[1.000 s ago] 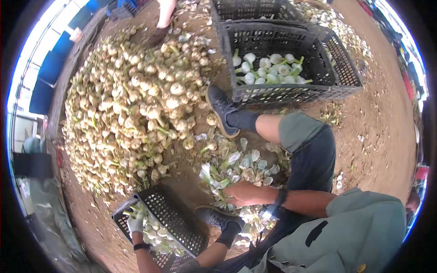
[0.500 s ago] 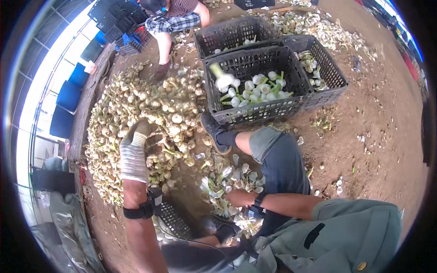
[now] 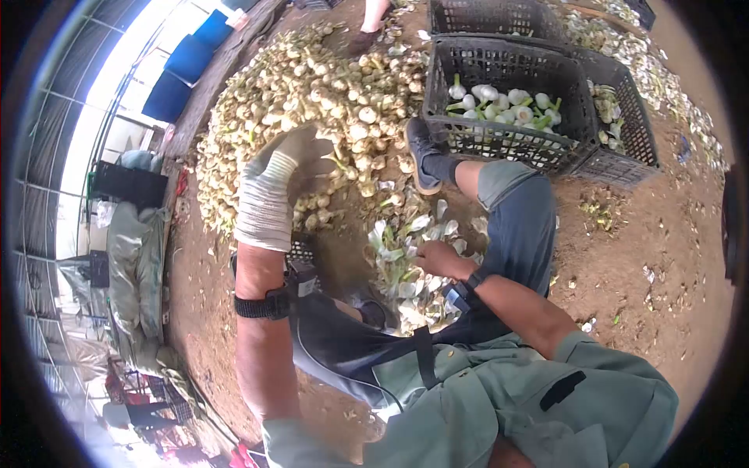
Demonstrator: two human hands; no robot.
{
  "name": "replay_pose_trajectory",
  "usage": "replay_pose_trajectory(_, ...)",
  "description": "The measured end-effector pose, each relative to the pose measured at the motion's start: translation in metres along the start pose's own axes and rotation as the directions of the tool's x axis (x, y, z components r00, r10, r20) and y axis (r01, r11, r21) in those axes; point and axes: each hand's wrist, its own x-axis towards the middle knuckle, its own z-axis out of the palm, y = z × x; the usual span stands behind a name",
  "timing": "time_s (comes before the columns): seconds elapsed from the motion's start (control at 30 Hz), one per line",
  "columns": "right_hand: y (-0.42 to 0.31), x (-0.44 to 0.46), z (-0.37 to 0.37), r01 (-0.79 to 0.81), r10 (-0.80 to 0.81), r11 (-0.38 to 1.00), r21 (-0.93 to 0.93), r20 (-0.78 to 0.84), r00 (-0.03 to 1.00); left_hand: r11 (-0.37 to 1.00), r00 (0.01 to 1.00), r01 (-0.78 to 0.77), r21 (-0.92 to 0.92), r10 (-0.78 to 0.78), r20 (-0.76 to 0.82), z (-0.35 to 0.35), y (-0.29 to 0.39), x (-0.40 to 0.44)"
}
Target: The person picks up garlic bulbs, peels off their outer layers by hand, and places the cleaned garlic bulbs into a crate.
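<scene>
My left hand [image 3: 295, 161], in a white knitted glove with a grey palm, reaches over the edge of a large heap of untrimmed garlic bulbs [image 3: 312, 86]. Its fingers are apart, close to the bulbs, and I see nothing held in them. My right hand [image 3: 441, 259] is bare and closed beside my bent knee, over a scatter of garlic skins and leaves [image 3: 409, 300]. What its curled fingers hold, if anything, is hidden. Beyond my shoe, a black plastic crate [image 3: 507, 144] contains several cleaned white garlic bulbs [image 3: 515, 109] with short green stems.
A second crate [image 3: 636, 140] with leafy scraps stands at the right, and another crate [image 3: 495, 19] is behind. Blue containers [image 3: 187, 58] line the left wall. Another person's leg [image 3: 374, 15] shows at the top. More skins [image 3: 616, 58] litter the ground at upper right.
The white garlic bulb that was in the air over the crate is no longer there. My view has swung left and down. My left hand remains at the heap, its fingers now more spread.
</scene>
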Motion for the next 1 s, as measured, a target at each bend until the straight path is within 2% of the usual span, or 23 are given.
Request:
replay_pose_trajectory(0.03,0.000,0.002,0.007,0.055,-0.058,0.997,-0.046,-0.063,0.996,1.000,1.000,-0.018,-0.009,0.018,0.004,0.006,0.007,-0.008)
replay_pose_trajectory(0.07,-0.002,0.003,0.016,0.083,-0.085,0.995,-0.054,-0.030,0.996,0.999,0.998,-0.046,0.014,0.046,-0.033,0.007,0.014,-0.024)
replay_pose_trajectory(0.17,-0.001,0.010,0.029,0.059,-0.050,0.992,-0.116,0.075,0.996,0.994,0.990,-0.098,0.045,0.102,-0.100,0.000,0.020,-0.046)
replay_pose_trajectory(0.23,0.004,0.016,0.034,0.066,-0.059,0.996,-0.056,0.117,0.991,0.995,0.981,-0.101,0.002,0.100,-0.169,-0.019,0.011,-0.051)
replay_pose_trajectory(0.3,0.009,0.024,0.037,0.021,-0.001,0.993,-0.119,0.166,0.986,0.995,0.976,-0.083,-0.058,0.069,-0.208,-0.048,-0.011,-0.050)
replay_pose_trajectory(0.37,0.013,0.031,0.039,0.018,-0.020,0.998,-0.054,-0.042,0.999,0.982,0.975,-0.039,-0.184,-0.002,-0.220,-0.073,-0.034,-0.048)
replay_pose_trajectory(0.4,0.005,0.041,0.033,-0.128,0.130,0.986,-0.105,0.015,0.991,0.982,0.972,0.009,-0.190,-0.053,-0.228,-0.086,-0.049,-0.044)
replay_pose_trajectory(0.43,-0.020,0.052,0.015,-0.190,0.207,0.967,-0.168,0.084,0.975,0.977,0.972,0.009,-0.212,-0.058,-0.227,-0.097,-0.063,-0.040)
replay_pose_trajectory(0.53,-0.007,0.099,0.022,-0.280,0.293,0.944,-0.177,0.055,0.954,0.891,0.931,0.030,-0.453,-0.190,-0.312,-0.117,-0.104,-0.033)
replay_pose_trajectory(0.6,0.005,0.135,0.025,-0.058,0.024,0.960,-0.275,-0.125,0.992,0.884,0.928,0.018,-0.467,-0.189,-0.322,-0.136,-0.136,-0.029)
replay_pose_trajectory(0.67,0.019,0.186,0.027,0.000,-0.046,0.922,-0.387,-0.109,0.993,0.861,0.939,0.011,-0.508,-0.184,-0.291,-0.156,-0.158,-0.034)
replay_pose_trajectory(0.73,-0.025,0.226,0.008,-0.064,0.079,0.801,-0.595,-0.002,0.997,0.832,0.912,0.002,-0.555,-0.230,-0.341,-0.171,-0.170,-0.037)
replay_pose_trajectory(0.8,-0.006,0.270,0.012,0.141,-0.172,0.772,-0.619,0.010,0.985,0.809,0.874,-0.038,-0.587,-0.258,-0.412,-0.182,-0.178,-0.037)
replay_pose_trajectory(0.83,-0.001,0.292,0.013,0.146,-0.164,0.769,-0.622,0.030,0.986,0.800,0.867,-0.034,-0.599,-0.275,-0.416,-0.185,-0.179,-0.034)
replay_pose_trajectory(0.9,-0.006,0.323,0.015,0.074,-0.075,0.720,-0.690,0.029,0.997,0.865,0.812,-0.042,-0.500,-0.262,-0.521,-0.191,-0.175,-0.033)
replay_pose_trajectory(0.93,0.007,0.335,0.020,0.080,-0.069,0.722,-0.687,0.044,0.997,0.723,0.828,-0.042,-0.689,-0.360,-0.429,-0.196,-0.170,-0.034)
replay_pose_trajectory(1.0,0.022,0.343,0.025,0.189,-0.311,0.632,-0.752,-0.023,0.950,0.753,0.816,-0.020,-0.657,-0.368,-0.446,-0.196,-0.165,-0.033)
